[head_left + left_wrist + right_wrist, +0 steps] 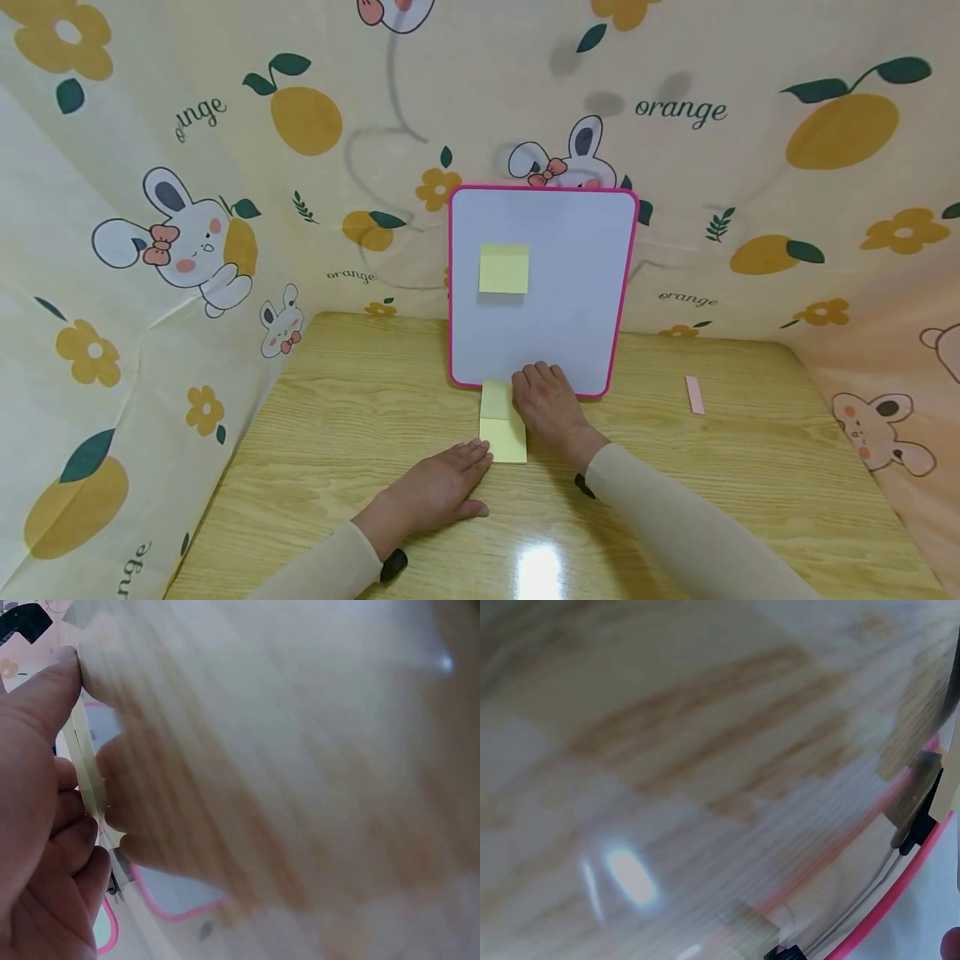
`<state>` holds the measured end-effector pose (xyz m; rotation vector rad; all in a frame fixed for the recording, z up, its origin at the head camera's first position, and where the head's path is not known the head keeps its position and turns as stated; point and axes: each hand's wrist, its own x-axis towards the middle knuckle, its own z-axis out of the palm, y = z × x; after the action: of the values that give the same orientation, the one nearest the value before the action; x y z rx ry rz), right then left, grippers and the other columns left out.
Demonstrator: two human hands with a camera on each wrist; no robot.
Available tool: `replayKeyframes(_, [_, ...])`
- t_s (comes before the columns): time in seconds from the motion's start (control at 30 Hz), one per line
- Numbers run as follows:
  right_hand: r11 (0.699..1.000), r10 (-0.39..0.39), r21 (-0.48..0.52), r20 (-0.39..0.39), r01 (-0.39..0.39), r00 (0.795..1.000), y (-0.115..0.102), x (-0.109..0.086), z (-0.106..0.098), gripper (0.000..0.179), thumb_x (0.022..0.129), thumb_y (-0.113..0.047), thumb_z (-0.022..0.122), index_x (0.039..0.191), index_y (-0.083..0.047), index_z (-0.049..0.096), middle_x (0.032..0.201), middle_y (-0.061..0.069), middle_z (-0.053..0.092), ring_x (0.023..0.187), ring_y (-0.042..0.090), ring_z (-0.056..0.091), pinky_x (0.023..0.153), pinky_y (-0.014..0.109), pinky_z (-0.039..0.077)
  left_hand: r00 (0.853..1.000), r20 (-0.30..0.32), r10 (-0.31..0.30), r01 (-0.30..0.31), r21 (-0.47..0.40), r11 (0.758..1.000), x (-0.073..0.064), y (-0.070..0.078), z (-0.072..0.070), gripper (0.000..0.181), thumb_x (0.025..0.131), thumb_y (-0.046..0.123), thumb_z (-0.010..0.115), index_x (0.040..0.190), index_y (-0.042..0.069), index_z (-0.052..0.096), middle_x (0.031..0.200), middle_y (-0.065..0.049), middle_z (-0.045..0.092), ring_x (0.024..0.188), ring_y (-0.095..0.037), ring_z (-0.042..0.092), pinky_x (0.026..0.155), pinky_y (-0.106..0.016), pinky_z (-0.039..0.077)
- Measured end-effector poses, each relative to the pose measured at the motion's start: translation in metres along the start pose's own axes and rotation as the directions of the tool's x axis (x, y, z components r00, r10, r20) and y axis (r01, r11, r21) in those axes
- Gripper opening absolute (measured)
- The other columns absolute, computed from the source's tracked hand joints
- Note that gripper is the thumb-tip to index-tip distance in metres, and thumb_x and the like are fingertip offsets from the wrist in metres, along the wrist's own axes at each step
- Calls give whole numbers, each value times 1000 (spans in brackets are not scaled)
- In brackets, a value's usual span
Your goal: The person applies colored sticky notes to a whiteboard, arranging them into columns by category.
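On the table in the head view lies a pad of yellow sticky notes (504,442). A yellow sheet (495,401) stands up from its far edge, against the foot of a pink-framed whiteboard (573,308). My right hand (549,408) has its fingers curled at that sheet's right side and seems to pinch it; the thumb is hidden. Fingertips of my left hand (438,492) rest at the pad's near left edge, fingers fairly straight. Another yellow sticky note (504,269) is stuck on the board's upper left part.
A small pink paper strip (695,395) lies on the wooden table (345,400), right of the board. Behind the board hangs a patterned cloth (480,100), which also covers both sides. Glossy wood fills much of both wrist views.
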<state>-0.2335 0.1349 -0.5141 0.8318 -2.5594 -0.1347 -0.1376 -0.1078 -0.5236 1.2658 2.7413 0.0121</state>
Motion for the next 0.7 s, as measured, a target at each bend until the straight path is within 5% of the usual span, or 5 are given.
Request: replayKeyframes(0.7, [1000, 15, -14, -6, -16, 1000, 4, 2, -4, 21, 102, -16, 67, 92, -4, 53, 81, 9, 52, 79, 27, 52, 69, 36, 44, 1000, 12, -1, 1, -23, 1000, -2, 1, -1, 72, 110, 54, 46, 161, 4, 42, 170, -11, 38, 160, -23, 31, 131, -33, 29])
